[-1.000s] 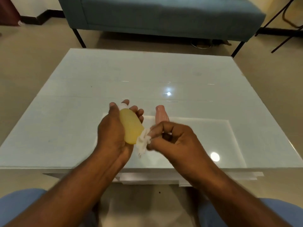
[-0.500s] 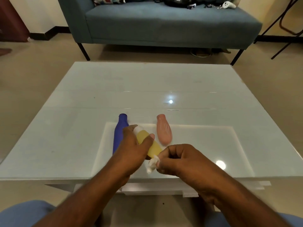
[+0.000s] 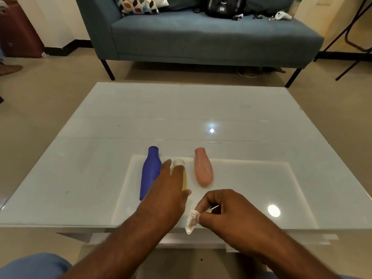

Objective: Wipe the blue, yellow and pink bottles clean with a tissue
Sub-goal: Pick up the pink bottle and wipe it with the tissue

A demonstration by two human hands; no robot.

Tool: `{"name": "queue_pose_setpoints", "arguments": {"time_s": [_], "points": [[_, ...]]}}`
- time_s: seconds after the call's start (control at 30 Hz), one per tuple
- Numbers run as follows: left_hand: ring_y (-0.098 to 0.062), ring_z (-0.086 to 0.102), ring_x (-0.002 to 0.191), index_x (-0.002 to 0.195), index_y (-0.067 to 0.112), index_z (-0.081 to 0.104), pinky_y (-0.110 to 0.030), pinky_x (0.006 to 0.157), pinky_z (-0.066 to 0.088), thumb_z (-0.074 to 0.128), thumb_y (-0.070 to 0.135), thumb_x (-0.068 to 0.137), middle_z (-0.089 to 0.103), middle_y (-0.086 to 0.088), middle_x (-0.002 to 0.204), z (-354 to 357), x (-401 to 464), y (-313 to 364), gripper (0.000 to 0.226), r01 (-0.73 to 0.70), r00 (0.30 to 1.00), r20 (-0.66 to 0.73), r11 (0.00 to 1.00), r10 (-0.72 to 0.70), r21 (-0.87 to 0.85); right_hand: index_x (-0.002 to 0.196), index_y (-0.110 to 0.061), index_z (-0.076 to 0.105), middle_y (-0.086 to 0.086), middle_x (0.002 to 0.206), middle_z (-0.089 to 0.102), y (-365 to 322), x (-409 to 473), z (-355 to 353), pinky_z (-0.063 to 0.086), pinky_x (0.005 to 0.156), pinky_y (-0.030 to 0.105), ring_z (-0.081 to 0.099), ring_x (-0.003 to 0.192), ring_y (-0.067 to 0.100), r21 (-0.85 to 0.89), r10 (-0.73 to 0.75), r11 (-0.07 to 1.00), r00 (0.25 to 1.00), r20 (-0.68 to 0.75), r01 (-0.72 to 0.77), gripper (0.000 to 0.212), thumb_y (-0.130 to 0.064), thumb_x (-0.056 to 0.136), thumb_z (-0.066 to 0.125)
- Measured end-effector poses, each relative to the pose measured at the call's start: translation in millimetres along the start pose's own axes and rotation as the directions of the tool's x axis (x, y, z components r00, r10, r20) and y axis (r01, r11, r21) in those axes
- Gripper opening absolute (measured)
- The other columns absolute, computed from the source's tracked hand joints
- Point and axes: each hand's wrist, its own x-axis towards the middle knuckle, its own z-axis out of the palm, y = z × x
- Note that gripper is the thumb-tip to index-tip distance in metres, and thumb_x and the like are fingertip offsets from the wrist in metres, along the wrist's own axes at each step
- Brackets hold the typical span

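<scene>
Three bottles lie side by side on the white glass table point(image 3: 120, 121), necks pointing away from me. The blue bottle point(image 3: 150, 172) is on the left and the pink bottle point(image 3: 203, 170) on the right. The yellow bottle point(image 3: 184, 181) with a white cap lies between them, mostly hidden under my left hand point(image 3: 167, 190). That hand rests on it with fingers stretched forward and the thumb at its right side. My right hand point(image 3: 227, 208) hovers near the table's front edge and pinches a crumpled white tissue point(image 3: 191, 220).
A blue-grey sofa point(image 3: 201, 37) stands behind the table with a patterned cushion, a black bag and small items on it. A dark chair frame point(image 3: 354, 43) stands at the far right. A brown cabinet point(image 3: 18, 33) is at the far left.
My left hand has lowered the yellow bottle onto the table between the blue and pink bottles. My right hand has drawn the tissue away from it, toward me.
</scene>
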Motion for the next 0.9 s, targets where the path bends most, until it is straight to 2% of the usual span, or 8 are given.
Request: {"name": "queue_pose_setpoints", "arguments": {"time_s": [0.1, 0.23, 0.5, 0.6, 0.7, 0.77, 0.83, 0.9], "points": [[-0.02, 0.019, 0.156, 0.162, 0.022, -0.002, -0.029, 0.122, 0.023, 0.059, 0.043, 0.101, -0.004, 0.001, 0.172, 1.4, -5.5, -2.8, 0.089, -0.053, 0.992, 0.121, 0.99, 0.037, 0.127, 0.092, -0.034, 0.072, -0.02, 0.098, 0.068, -0.1, -0.5, -1.6, 0.047, 0.072, 0.009, 0.066, 0.085, 0.005, -0.039, -0.016, 0.999, 1.0, -0.01, 0.016, 0.009, -0.039, 0.099, 0.074], [-0.021, 0.011, 0.159, 0.162, 0.02, -0.007, -0.031, 0.125, 0.016, 0.053, 0.033, 0.105, -0.005, 0.0, 0.173, 0.8, -0.1, -9.2, 0.084, -0.058, 0.991, 0.126, 0.982, 0.035, 0.179, 0.091, -0.034, 0.072, -0.018, 0.096, 0.07, 0.2, -1.0, -4.3, 0.051, 0.075, 0.014, 0.068, 0.082, 0.006, -0.084, -0.04, 0.996, 0.998, -0.044, 0.036, 0.008, -0.037, 0.098, 0.073], [-0.027, 0.003, 0.159, 0.163, 0.02, 0.0, -0.041, 0.127, 0.008, 0.052, 0.049, 0.102, 0.002, -0.002, 0.173, -3.3, 12.0, -4.5, 0.085, -0.014, 0.996, 0.087, 0.958, -0.011, 0.288, 0.093, -0.035, 0.068, -0.017, 0.096, 0.067, -0.4, 3.7, -20.8, 0.044, 0.068, 0.012, 0.066, 0.083, 0.005, -0.215, -0.061, 0.976, 0.985, -0.161, 0.025, 0.008, -0.039, 0.099, 0.071], [-0.03, -0.009, 0.159, 0.162, 0.021, 0.004, -0.047, 0.126, 0.001, 0.05, 0.057, 0.1, -0.001, -0.002, 0.173, -1.7, 14.4, 1.3, 0.085, -0.061, 0.998, 0.038, 0.935, 0.051, 0.349, 0.095, -0.035, 0.066, -0.015, 0.095, 0.068, 3.6, 5.6, -31.1, 0.047, 0.07, 0.016, 0.065, 0.083, 0.005, -0.254, -0.067, 0.967, 0.968, -0.243, 0.003, 0.008, -0.04, 0.1, 0.069], [-0.028, -0.019, 0.157, 0.163, 0.023, 0.001, -0.049, 0.125, -0.007, 0.044, 0.057, 0.102, -0.003, 0.0, 0.173, 4.0, 15.6, 6.8, 0.081, -0.145, 0.989, 0.019, 0.929, 0.147, 0.341, 0.096, -0.035, 0.064, -0.013, 0.101, 0.067, 7.7, 12.5, -38.9, 0.048, 0.078, 0.022, 0.063, 0.087, 0.006, -0.254, -0.058, 0.967, 0.946, -0.32, -0.026, 0.008, -0.034, 0.103, 0.067], [-0.026, -0.022, 0.157, 0.163, 0.025, -0.001, -0.047, 0.124, -0.01, 0.043, 0.054, 0.104, -0.006, 0.001, 0.173, 7.0, 15.5, 11.7, 0.079, -0.182, 0.983, 0.023, 0.934, 0.184, 0.307, 0.096, -0.034, 0.063, -0.011, 0.103, 0.068, 9.5, 18.9, -43.1, 0.049, 0.074, 0.025, 0.063, 0.087, 0.007, -0.211, -0.061, 0.977, 0.927, -0.37, -0.02, 0.01, -0.028, 0.104, 0.064], [-0.025, -0.024, 0.156, 0.162, 0.026, -0.006, -0.046, 0.124, -0.012, 0.046, 0.052, 0.104, -0.013, 0.0, 0.172, 8.5, 16.4, 17.6, 0.083, -0.178, 0.984, 0.032, 0.951, 0.176, 0.252, 0.102, -0.029, 0.064, -0.009, 0.105, 0.067, 10.6, 24.5, -46.5, 0.046, 0.068, 0.019, 0.061, 0.087, 0.006, -0.17, -0.067, 0.985, 0.916, -0.395, -0.002, 0.008, -0.024, 0.106, 0.06], [-0.026, -0.027, 0.155, 0.161, 0.025, -0.012, -0.046, 0.123, -0.015, 0.051, 0.047, 0.103, -0.02, -0.001, 0.171, 9.9, 18.1, 22.4, 0.088, -0.165, 0.986, 0.039, 0.96, 0.16, 0.224, 0.108, -0.026, 0.062, -0.01, 0.105, 0.064, 10.5, 30.4, -47.3, 0.043, 0.068, 0.014, 0.058, 0.085, 0.006, -0.13, -0.06, 0.991, 0.924, -0.377, 0.012, 0.006, -0.024, 0.109, 0.057]]}}
